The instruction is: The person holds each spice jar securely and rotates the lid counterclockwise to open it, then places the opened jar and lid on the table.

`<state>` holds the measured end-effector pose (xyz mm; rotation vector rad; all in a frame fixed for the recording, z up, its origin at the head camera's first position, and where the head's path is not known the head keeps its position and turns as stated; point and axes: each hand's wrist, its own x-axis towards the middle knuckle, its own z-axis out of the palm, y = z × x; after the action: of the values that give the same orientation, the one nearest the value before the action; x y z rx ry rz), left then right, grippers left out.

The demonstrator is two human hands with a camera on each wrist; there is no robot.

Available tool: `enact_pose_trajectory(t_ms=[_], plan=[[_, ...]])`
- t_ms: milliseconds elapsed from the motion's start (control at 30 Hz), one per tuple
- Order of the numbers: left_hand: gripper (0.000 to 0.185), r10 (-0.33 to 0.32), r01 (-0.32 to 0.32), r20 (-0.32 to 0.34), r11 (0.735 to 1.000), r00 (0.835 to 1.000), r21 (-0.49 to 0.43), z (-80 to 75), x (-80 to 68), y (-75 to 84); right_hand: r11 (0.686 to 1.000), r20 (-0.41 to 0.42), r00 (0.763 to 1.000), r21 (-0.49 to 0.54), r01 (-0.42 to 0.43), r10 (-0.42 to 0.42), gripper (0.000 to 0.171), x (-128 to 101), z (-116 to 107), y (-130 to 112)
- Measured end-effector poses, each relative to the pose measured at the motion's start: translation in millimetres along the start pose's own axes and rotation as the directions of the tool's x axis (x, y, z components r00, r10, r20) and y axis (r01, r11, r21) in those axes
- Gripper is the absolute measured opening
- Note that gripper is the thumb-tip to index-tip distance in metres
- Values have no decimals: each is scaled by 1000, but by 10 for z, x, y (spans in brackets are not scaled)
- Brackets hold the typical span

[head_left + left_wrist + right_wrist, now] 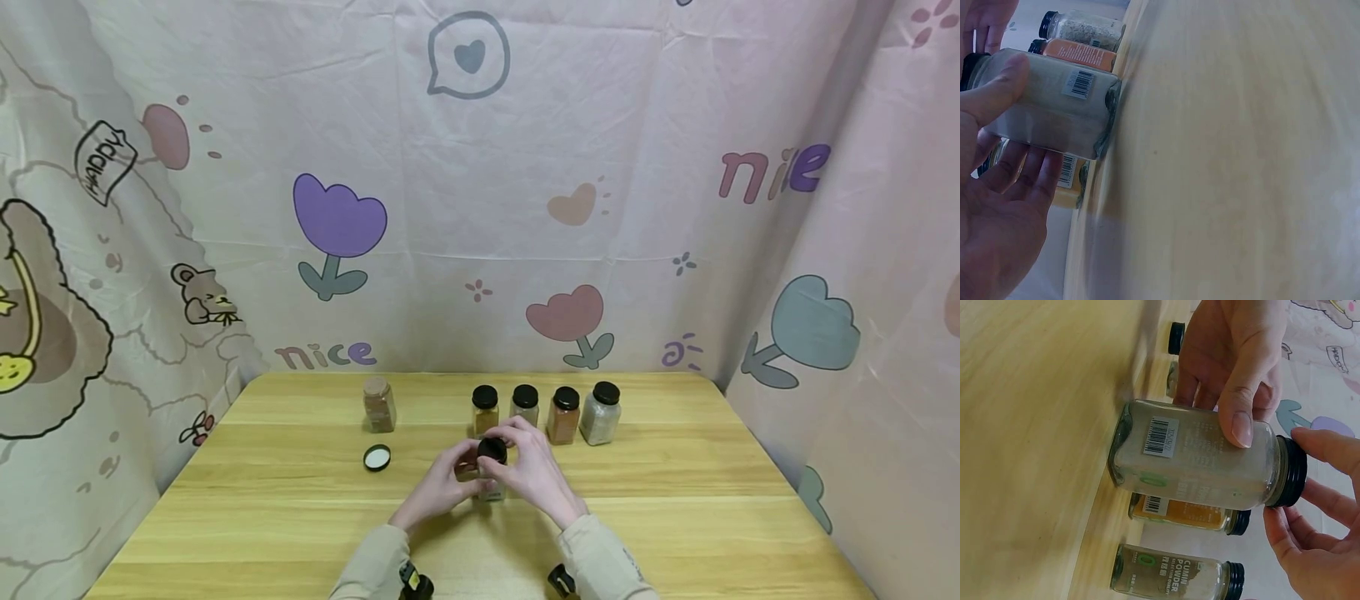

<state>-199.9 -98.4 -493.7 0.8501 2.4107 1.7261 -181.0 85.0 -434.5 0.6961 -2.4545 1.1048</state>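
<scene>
A square glass spice jar (1210, 462) of pale greyish powder stands upright in front of me, a barcode sticker on its side. My left hand (442, 487) grips its body, thumb (1004, 90) on one face and fingers around the other side. At the top, the fingers and thumb of my right hand (534, 467) pinch the black screw lid (1291, 472), which sits on the jar's neck. To the left, a loose black lid (377, 457) lies with its white inside up. Behind that stands a lidless jar (379, 407) of brownish powder.
Several black-lidded spice jars stand in a row behind my hands: a yellow one (485, 408), a cumin powder jar (1169, 572), an orange one (563, 417) and a whitish one (602, 415). The wooden table (262, 517) ends at a printed curtain (450, 317).
</scene>
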Motion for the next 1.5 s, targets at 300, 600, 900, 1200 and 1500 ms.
enact_pose_trajectory(t_ms=[300,600,900,1200,1500], plan=[[43,18,-18,-2,1000,1000,11,-10,3,-5,999,22,999,30,30,-30,28,10,-27,-1],[43,-10,10,4,1000,1000,-5,0,2,-2,998,36,999,65,-23,20,29,0,-25,-4],[43,-14,15,10,1000,1000,-19,-5,-3,25,996,21,998,71,-60,59,31,11,-23,-9],[42,1,-1,7,1000,1000,-16,-6,2,15,998,23,1000,69,-9,7,29,15,-24,18],[42,-8,9,3,1000,1000,-17,0,-4,21,997,18,1000,79,-8,7,31,-9,0,17]])
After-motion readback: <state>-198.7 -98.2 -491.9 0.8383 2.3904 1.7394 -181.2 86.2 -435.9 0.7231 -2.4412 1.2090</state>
